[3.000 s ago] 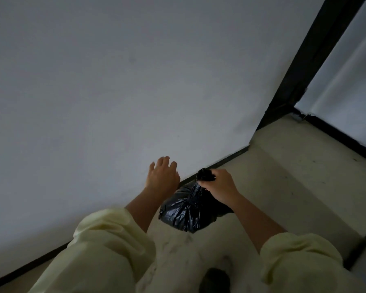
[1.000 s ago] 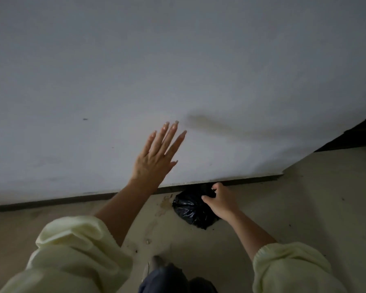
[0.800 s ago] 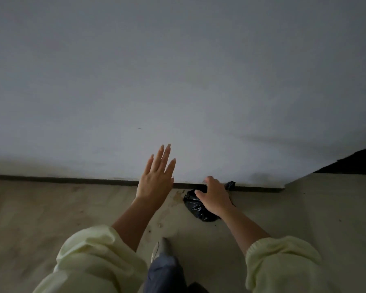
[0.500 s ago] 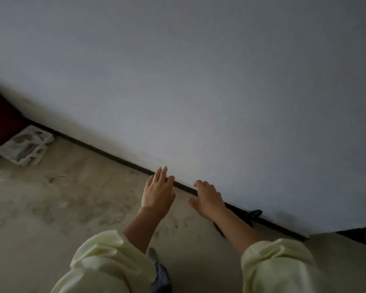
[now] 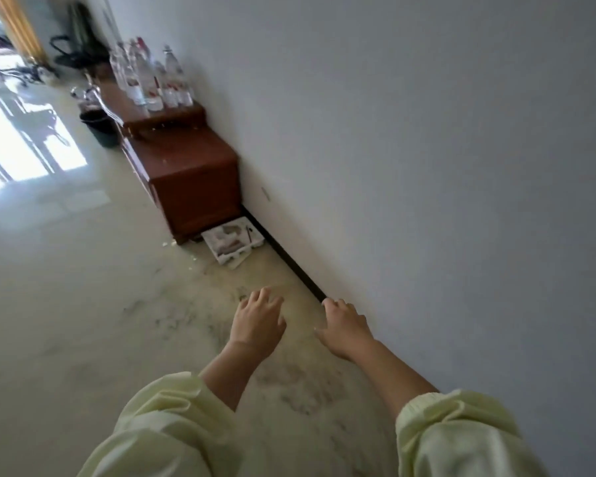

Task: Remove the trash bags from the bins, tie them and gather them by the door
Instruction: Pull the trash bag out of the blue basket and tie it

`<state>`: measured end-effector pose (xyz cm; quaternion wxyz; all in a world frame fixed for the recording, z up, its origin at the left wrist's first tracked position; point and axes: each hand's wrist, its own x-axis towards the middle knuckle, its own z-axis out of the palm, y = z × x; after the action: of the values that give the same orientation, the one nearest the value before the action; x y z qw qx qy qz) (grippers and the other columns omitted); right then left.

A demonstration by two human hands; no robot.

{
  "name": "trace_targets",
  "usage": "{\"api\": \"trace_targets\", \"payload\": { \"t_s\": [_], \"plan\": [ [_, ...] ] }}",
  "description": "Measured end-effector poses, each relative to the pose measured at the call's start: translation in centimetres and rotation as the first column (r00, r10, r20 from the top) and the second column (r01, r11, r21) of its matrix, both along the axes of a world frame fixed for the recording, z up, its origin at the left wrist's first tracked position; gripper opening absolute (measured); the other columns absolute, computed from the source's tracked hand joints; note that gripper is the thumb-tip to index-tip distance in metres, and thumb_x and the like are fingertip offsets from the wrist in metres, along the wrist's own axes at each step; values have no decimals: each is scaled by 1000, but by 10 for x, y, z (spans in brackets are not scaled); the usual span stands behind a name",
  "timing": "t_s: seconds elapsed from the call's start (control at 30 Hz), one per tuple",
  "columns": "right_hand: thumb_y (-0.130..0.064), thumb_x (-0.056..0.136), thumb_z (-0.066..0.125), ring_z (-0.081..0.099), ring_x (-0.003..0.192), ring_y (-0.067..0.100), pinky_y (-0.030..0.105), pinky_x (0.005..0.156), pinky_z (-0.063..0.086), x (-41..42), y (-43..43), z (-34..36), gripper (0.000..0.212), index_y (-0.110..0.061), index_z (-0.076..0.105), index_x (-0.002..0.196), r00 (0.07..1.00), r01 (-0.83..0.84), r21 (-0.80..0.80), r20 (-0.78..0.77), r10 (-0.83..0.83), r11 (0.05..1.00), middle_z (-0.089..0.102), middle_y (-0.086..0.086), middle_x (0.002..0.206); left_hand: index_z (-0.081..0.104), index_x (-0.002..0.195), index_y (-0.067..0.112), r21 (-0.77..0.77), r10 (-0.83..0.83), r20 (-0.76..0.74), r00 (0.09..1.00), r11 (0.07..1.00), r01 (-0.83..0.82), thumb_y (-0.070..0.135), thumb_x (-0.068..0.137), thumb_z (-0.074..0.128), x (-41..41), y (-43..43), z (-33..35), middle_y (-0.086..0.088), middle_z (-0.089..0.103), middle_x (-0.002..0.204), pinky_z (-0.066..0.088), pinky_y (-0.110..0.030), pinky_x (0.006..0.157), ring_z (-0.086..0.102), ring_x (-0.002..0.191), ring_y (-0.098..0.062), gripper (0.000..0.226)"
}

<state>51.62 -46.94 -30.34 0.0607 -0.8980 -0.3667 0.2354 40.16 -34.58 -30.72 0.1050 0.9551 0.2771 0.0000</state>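
Observation:
My left hand [image 5: 257,323] and my right hand [image 5: 344,327] both hang in front of me above the pale floor [image 5: 66,321], fingers loosely curled, holding nothing. The right hand is close to the white wall [image 5: 410,149] and its dark skirting [image 5: 295,266]. The tied black trash bag is out of view. A dark bin [image 5: 100,127] stands on the floor far off at the upper left, beside the wooden cabinet; I cannot tell whether it has a bag in it.
A reddish-brown low cabinet [image 5: 186,166] runs along the wall, with several clear water bottles [image 5: 152,77] on top. A white moulded packing tray [image 5: 233,241] lies on the floor at its near end. Bright sunlight falls on the floor at the far left.
My right hand has let go of the black bag at the skirting. My view has swung left along the wall, so the bag has left the view and the cabinet and bottles have come in.

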Motion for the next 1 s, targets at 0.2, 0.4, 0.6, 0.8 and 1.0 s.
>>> {"api": "trace_targets", "payload": {
  "t_s": [0.2, 0.4, 0.6, 0.8, 1.0],
  "plan": [
    [-39, 93, 50, 36, 133, 29, 41, 103, 35, -31, 171, 17, 58, -13, 34, 143, 980, -196, 30, 33, 195, 980, 38, 9, 145, 49, 134, 21, 26, 222, 11, 975, 975, -222, 30, 96, 44, -50, 148, 22, -3, 41, 144, 33, -34, 107, 37, 134, -21, 40],
    [-35, 93, 53, 29, 139, 29, 42, 110, 29, -51, 341, 27, 61, -13, 31, 145, 930, -368, 67, 46, 366, 927, 32, 10, 150, 47, 136, 20, 15, 408, 33, 912, 913, -408, 28, 96, 43, -82, 289, 30, -4, 41, 145, 33, -35, 108, 38, 134, -22, 41],
    [-39, 92, 53, 37, 134, 29, 47, 107, 34, -47, 507, 21, 60, -15, 34, 143, 868, -491, 66, 119, 482, 868, 40, 8, 144, 45, 138, 20, 10, 505, 39, 862, 862, -506, 30, 96, 45, -87, 440, 27, -3, 43, 144, 35, -34, 105, 39, 133, -21, 43],
    [-38, 91, 55, 42, 126, 29, 49, 102, 38, -29, 684, 34, 55, -14, 38, 137, 835, -545, 82, 146, 531, 834, 46, 9, 135, 46, 136, 20, -34, 593, 36, 804, 805, -592, 32, 96, 45, -76, 600, 32, -1, 46, 139, 40, -34, 100, 42, 129, -21, 42],
    [-37, 91, 55, 41, 127, 29, 48, 100, 37, -30, 837, 39, 52, -11, 40, 134, 800, -592, 50, 152, 580, 804, 46, 9, 136, 47, 134, 20, -62, 656, 24, 755, 754, -654, 32, 95, 44, -84, 749, 30, 0, 47, 138, 41, -35, 97, 41, 129, -21, 41]
  ]
}}
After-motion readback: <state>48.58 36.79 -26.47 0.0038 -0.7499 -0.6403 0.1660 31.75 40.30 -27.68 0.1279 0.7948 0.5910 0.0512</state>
